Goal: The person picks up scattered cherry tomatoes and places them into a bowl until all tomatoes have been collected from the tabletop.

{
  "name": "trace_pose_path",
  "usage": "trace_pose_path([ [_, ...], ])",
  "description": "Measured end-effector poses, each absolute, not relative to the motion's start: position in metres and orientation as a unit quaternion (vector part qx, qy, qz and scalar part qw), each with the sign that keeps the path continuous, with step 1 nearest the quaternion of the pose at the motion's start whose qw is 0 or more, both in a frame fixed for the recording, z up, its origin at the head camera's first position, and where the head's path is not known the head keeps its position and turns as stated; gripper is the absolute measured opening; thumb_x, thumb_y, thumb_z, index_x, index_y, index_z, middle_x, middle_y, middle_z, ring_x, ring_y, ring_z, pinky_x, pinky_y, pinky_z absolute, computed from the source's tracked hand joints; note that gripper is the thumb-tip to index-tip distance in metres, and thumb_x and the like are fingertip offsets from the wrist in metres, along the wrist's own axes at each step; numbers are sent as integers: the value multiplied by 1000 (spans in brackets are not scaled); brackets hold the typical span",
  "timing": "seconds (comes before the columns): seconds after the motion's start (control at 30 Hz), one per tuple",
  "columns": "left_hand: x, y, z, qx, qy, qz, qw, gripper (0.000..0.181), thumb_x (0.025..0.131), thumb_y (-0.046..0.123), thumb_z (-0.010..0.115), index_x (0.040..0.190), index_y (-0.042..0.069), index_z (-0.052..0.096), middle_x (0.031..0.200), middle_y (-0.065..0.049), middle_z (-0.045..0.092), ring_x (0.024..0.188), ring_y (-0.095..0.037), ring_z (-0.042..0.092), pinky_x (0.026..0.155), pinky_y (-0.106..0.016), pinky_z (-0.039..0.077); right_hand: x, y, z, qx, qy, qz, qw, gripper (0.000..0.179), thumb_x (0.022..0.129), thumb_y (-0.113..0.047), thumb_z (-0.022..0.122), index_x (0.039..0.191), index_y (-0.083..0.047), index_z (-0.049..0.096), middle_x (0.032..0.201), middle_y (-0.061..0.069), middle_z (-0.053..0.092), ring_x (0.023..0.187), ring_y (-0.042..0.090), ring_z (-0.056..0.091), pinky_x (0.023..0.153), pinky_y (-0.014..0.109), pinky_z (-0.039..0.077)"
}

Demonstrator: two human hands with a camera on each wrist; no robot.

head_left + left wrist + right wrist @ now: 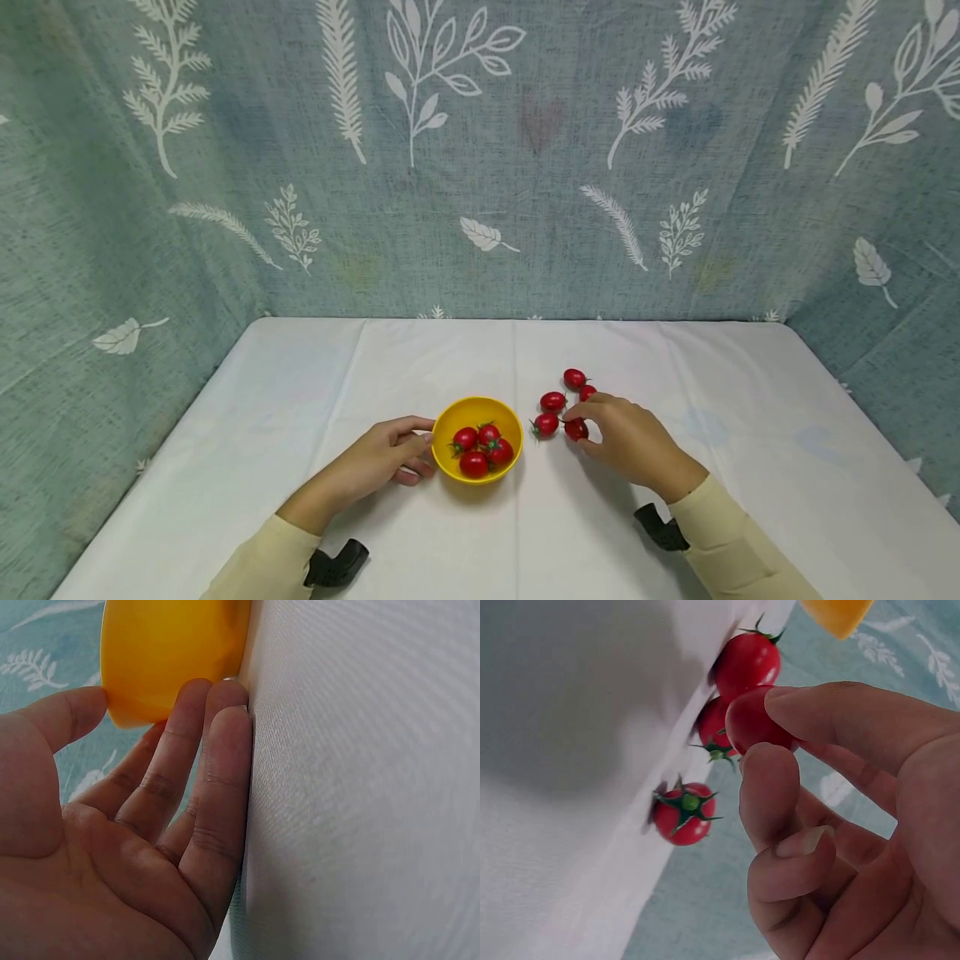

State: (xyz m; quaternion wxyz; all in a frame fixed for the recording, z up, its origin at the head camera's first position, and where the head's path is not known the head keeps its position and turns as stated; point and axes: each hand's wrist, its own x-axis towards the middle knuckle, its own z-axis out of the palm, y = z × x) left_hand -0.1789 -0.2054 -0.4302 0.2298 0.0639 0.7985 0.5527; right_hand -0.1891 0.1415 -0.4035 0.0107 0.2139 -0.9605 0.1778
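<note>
A yellow bowl [442, 417] with several red cherry tomatoes [473, 464] inside stands on the white-covered table. At its left side is my left hand [390, 454]; the thumb reaches the rim, and the other fingers [229, 742] lie fairly straight against the outer wall, low by the cloth. To the right of the bowl, my right hand [630, 437] pinches a cherry tomato [757, 720] between thumb and forefinger, its other fingers curled in. Beside that hand lie several more cherry tomatoes, one [686, 814] showing its green stem top.
The loose tomatoes [553, 402] form a small group right of the bowl, one [574, 379] farthest back. White cloth [420, 358] covers the table. A green curtain with white leaf prints [480, 275] hangs behind and at both sides.
</note>
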Motion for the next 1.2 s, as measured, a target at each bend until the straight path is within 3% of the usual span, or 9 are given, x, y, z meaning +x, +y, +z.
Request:
trace_pose_path([
  [0.33,-179,-206,-431,64,797,554,229,49,103,37,54,141,6,51,112,-10,71,94,-19,70,80,-31,60,-178,135,-392,251,-948,193,31,34,80,-11,84,112,-18,75,116,3,70,95,22,68,67,29,54],
  [0.5,-179,-206,-432,58,798,554,229,49,102,37,55,141,7,53,111,-9,71,94,-19,70,80,-31,60,-173,130,-385,273,-940,200,44,34,81,-12,82,113,-20,74,117,2,69,70,8,56,55,19,44],
  [0.63,-179,-206,-432,55,800,554,226,47,102,36,55,140,8,53,110,-9,71,94,-19,70,80,-32,60,-171,123,-378,296,-931,199,74,33,82,-14,82,113,-22,74,114,-1,69,58,0,43,54,17,42],
  [0.9,-178,-206,-432,61,798,556,225,47,103,34,55,141,6,52,112,-10,70,93,-18,70,79,-31,60,-173,106,-372,333,-914,217,87,30,83,-16,81,112,-20,75,107,-3,68,65,4,54,58,14,47],
  [1.03,-179,-207,-433,62,798,556,223,48,103,34,55,141,6,52,112,-10,70,94,-19,70,79,-32,60,-175,95,-372,344,-909,221,75,30,84,-16,81,113,-18,75,106,-3,68,75,10,59,61,15,48],
  [1.2,-179,-207,-433,60,797,558,224,47,102,34,55,141,7,52,112,-10,70,95,-19,70,79,-31,59,-176,82,-374,334,-919,205,49,30,86,-20,79,115,-21,74,109,-2,68,74,9,58,61,16,47],
])
